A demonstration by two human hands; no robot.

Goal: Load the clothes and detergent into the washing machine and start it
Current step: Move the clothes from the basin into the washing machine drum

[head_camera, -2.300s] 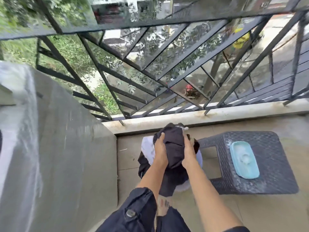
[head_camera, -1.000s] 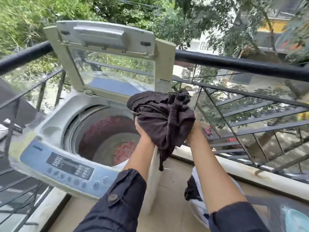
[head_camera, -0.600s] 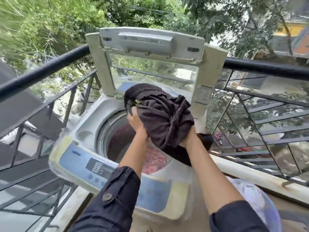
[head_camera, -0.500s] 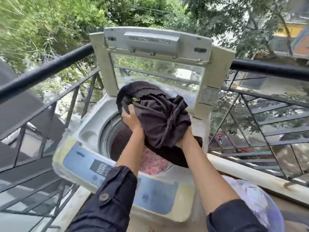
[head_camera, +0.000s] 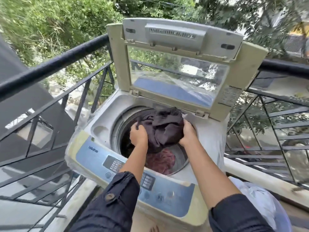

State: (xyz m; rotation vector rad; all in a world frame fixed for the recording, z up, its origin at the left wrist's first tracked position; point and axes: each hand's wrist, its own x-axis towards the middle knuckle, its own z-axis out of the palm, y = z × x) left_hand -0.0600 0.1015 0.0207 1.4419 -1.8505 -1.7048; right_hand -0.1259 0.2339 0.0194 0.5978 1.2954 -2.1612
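Note:
A top-loading washing machine [head_camera: 103, 124] stands on a balcony with its lid [head_camera: 180, 64] raised upright. Its blue control panel [head_camera: 93, 156] faces me. A bundle of dark clothes [head_camera: 164, 129] sits in the mouth of the drum, partly below the rim. My left hand [head_camera: 138, 135] grips the bundle's left side and my right hand [head_camera: 189, 133] grips its right side. Under the bundle, a reddish garment [head_camera: 163, 160] lies inside the drum. No detergent is visible.
A black metal railing [head_camera: 50, 67] runs behind and to the left of the machine, with more bars on the right [head_camera: 274, 124]. A white basket [head_camera: 260, 203] stands at the lower right on the balcony floor. Trees lie beyond.
Both hands carried the dark clothes from the basket up over the machine, then lowered the bundle from above the opening into the drum's mouth.

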